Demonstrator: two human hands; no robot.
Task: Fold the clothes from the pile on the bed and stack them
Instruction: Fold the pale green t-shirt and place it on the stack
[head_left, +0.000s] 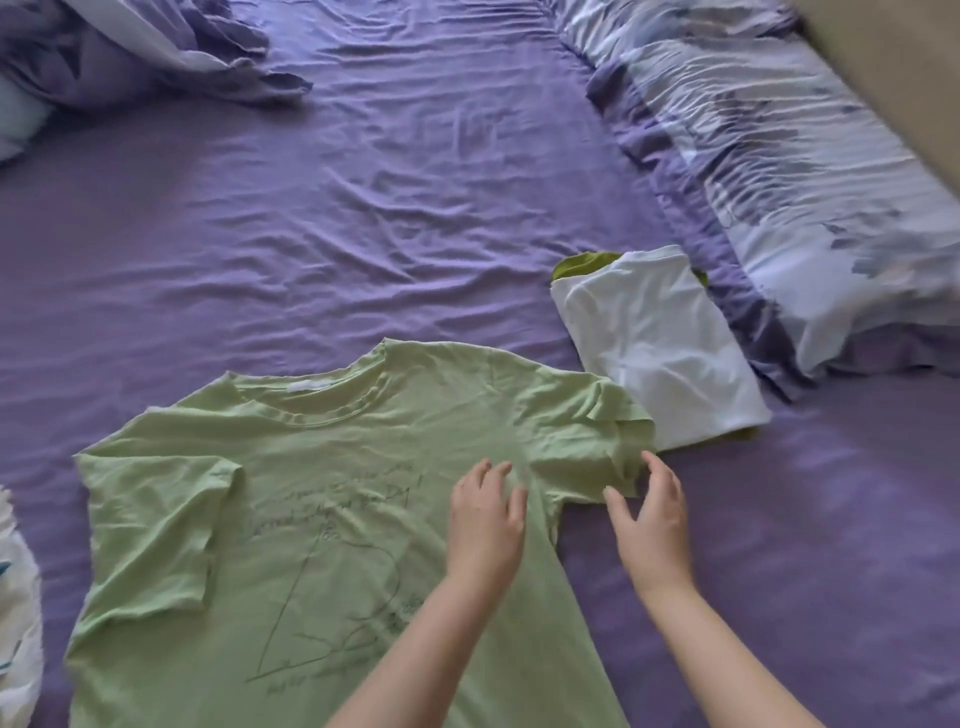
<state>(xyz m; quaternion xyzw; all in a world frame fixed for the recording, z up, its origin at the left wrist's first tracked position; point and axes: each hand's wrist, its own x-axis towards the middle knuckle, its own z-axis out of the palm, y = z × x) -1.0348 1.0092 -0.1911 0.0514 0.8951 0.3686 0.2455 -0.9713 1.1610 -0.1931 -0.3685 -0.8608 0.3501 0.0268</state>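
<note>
White garment (18, 597): a patch of white cloth with blue marks lies at the frame's left edge, left of the green T-shirt.
Duvet (130, 52): rumpled purple bedding is bunched well beyond the green T-shirt, toward the far left corner.
Bed (363, 208): a creased purple sheet covers it and carries everything in view.
Green T-shirt (322, 493): spread front-up on the sheet, collar pointing away from the person, dark line print and script across the chest; the sleeve on the left lies folded in over the body.
Left hand (485, 512): rests on the green T-shirt's chest just inside the sleeve on the right, fingers spread and straight, holding nothing.
Right hand (652, 512): at the hem of that same sleeve, fingers loosely curved and apart, fingertips touching the cloth edge without gripping it.
Folded stack (660, 348): a white folded garment tops a darker green one, just beyond the green T-shirt's right-hand sleeve.
Pillow (779, 171): patterned lilac and white, lying beyond and right of the folded stack.
</note>
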